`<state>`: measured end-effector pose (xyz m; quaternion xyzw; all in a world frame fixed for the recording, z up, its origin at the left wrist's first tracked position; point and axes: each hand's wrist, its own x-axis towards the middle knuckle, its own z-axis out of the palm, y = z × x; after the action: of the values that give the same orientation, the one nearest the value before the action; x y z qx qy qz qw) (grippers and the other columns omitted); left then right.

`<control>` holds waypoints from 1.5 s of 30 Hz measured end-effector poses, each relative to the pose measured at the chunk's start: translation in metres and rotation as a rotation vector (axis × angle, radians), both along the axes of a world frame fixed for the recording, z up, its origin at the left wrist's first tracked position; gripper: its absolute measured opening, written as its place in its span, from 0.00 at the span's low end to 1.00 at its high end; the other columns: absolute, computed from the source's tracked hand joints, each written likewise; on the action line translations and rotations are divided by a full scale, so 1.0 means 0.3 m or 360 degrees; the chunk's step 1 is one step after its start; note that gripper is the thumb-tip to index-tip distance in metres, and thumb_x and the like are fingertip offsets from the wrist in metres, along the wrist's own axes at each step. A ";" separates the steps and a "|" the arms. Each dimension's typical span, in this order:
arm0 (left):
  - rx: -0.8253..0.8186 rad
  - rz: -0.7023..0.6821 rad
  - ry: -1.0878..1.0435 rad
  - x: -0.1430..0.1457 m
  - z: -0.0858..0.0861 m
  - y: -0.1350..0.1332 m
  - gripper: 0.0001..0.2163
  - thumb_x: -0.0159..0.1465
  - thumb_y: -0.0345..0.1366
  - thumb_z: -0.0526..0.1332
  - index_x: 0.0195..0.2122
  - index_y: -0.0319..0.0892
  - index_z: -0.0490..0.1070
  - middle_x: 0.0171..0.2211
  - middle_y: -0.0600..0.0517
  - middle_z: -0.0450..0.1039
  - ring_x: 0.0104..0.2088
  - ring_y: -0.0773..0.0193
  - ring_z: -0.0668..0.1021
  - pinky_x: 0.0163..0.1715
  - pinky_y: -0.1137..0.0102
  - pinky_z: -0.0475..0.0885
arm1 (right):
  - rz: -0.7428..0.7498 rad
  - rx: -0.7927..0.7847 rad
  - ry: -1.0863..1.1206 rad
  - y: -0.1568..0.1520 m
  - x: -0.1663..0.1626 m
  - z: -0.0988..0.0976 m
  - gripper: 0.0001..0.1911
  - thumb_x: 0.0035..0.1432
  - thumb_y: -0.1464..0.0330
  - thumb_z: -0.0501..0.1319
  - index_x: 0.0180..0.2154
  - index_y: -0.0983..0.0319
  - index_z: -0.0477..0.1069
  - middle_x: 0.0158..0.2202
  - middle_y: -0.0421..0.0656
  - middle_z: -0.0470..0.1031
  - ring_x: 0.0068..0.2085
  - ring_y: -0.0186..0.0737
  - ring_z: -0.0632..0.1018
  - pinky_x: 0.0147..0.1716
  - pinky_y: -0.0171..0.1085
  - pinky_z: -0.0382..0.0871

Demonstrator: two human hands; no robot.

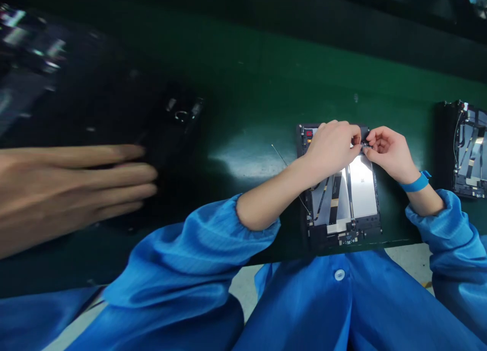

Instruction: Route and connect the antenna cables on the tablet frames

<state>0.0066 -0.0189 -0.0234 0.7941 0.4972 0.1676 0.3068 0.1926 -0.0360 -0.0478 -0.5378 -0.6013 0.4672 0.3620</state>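
Observation:
An opened tablet (362, 181) lies in front of me with its silvery battery, dark flex cables and small circuit boards exposed. My left hand (337, 145) reaches across its upper part, fingers curled and pressed together near the top right corner. Close against it, my right hand (391, 150) pinches at the same corner, thumb and forefinger meeting. Whatever sits between the fingertips is too small and hidden to name. A thin wire (279, 154) sticks out past the tablet's left side, partly covered by my left forearm.
A co-worker's hand (76, 188) reaches in from the left, blurred, beside dark devices (182, 110) with shiny parts. Another opened tablet (472, 153) lies at the right edge, seemingly stacked. The green work table (243, 102) ends just below my tablet.

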 end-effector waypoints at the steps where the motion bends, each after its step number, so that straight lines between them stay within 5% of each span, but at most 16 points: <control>1: 0.0029 0.0018 -0.0011 -0.009 0.011 -0.005 0.07 0.64 0.30 0.61 0.40 0.40 0.78 0.38 0.46 0.77 0.43 0.52 0.78 0.47 0.59 0.71 | -0.0010 0.0018 -0.0022 0.002 -0.005 -0.001 0.13 0.44 0.69 0.69 0.35 0.60 0.70 0.30 0.35 0.70 0.28 0.29 0.69 0.28 0.34 0.63; 4: 0.0192 0.0191 -0.0052 -0.091 0.052 -0.045 0.14 0.64 0.32 0.61 0.51 0.40 0.76 0.42 0.46 0.76 0.43 0.53 0.78 0.44 0.61 0.72 | -0.0052 0.0027 -0.0016 0.015 -0.012 -0.006 0.13 0.43 0.70 0.68 0.34 0.60 0.70 0.28 0.33 0.68 0.27 0.29 0.67 0.27 0.34 0.61; 8: 0.0246 0.0438 0.0079 -0.306 0.078 -0.143 0.10 0.64 0.32 0.60 0.45 0.45 0.76 0.27 0.53 0.71 0.30 0.59 0.74 0.32 0.66 0.66 | -0.0256 -0.0024 0.0272 0.028 -0.013 0.021 0.14 0.51 0.64 0.68 0.38 0.57 0.67 0.29 0.34 0.68 0.26 0.30 0.66 0.25 0.33 0.61; 11: 0.0042 0.0266 0.0229 -0.440 0.060 -0.220 0.10 0.60 0.33 0.62 0.42 0.49 0.76 0.21 0.57 0.66 0.22 0.62 0.68 0.25 0.66 0.59 | -0.0264 0.0091 0.0286 -0.006 -0.056 0.083 0.10 0.56 0.65 0.67 0.39 0.56 0.68 0.32 0.36 0.71 0.28 0.31 0.70 0.27 0.34 0.64; 13: -0.0023 0.0146 0.0268 -0.473 0.052 -0.268 0.06 0.60 0.34 0.62 0.37 0.51 0.75 0.21 0.57 0.66 0.21 0.61 0.68 0.25 0.65 0.59 | 0.0022 0.0117 0.0161 -0.052 -0.121 0.128 0.09 0.58 0.67 0.66 0.41 0.57 0.71 0.35 0.38 0.75 0.30 0.32 0.73 0.29 0.34 0.67; 17: 0.0167 0.0201 0.0151 -0.442 0.099 -0.341 0.07 0.67 0.38 0.59 0.33 0.51 0.75 0.27 0.51 0.71 0.32 0.55 0.76 0.35 0.62 0.70 | 0.0784 0.0092 -0.0195 -0.149 -0.277 0.177 0.09 0.57 0.71 0.69 0.41 0.59 0.75 0.37 0.38 0.80 0.28 0.30 0.72 0.32 0.34 0.67; 21: 0.0197 0.0216 -0.0043 -0.402 0.156 -0.380 0.08 0.69 0.41 0.60 0.43 0.51 0.79 0.38 0.47 0.78 0.39 0.51 0.79 0.43 0.57 0.74 | 0.1085 0.0296 -0.0399 -0.177 -0.326 0.182 0.06 0.59 0.77 0.63 0.31 0.61 0.72 0.27 0.35 0.75 0.27 0.30 0.71 0.33 0.33 0.64; 25: 0.0103 0.0569 -0.0284 -0.384 0.120 -0.412 0.21 0.68 0.39 0.62 0.63 0.50 0.69 0.48 0.46 0.76 0.36 0.58 0.78 0.40 0.61 0.76 | 0.1207 0.0444 -0.0387 -0.142 -0.271 0.183 0.10 0.52 0.80 0.60 0.29 0.60 0.70 0.25 0.34 0.72 0.26 0.30 0.70 0.31 0.32 0.63; 28: -0.0288 0.0656 -0.0544 -0.365 0.059 -0.435 0.33 0.66 0.36 0.63 0.71 0.52 0.55 0.48 0.48 0.73 0.28 0.67 0.74 0.31 0.68 0.75 | 0.1188 0.0549 -0.0372 -0.115 -0.249 0.172 0.10 0.53 0.80 0.60 0.28 0.59 0.69 0.27 0.36 0.73 0.28 0.32 0.71 0.31 0.32 0.64; 33: -0.0805 0.0614 -0.0845 -0.333 0.001 -0.447 0.33 0.63 0.33 0.64 0.69 0.52 0.55 0.46 0.52 0.68 0.25 0.73 0.71 0.26 0.72 0.72 | 0.1185 0.0801 -0.0431 -0.078 -0.275 0.129 0.10 0.61 0.78 0.59 0.32 0.58 0.71 0.30 0.40 0.76 0.33 0.38 0.73 0.37 0.38 0.69; 45: -0.0905 0.0796 -0.0836 -0.300 0.019 -0.424 0.31 0.57 0.28 0.63 0.61 0.49 0.60 0.39 0.57 0.62 0.21 0.77 0.67 0.21 0.75 0.65 | 0.1157 0.0771 -0.0366 -0.032 -0.287 0.091 0.11 0.61 0.80 0.57 0.33 0.59 0.72 0.33 0.41 0.77 0.36 0.39 0.76 0.38 0.37 0.69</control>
<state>-0.0833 -0.1460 -0.0178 0.4647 0.6052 0.2890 0.5782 0.1066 -0.0457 -0.0205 -0.2397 -0.8795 0.3469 0.2208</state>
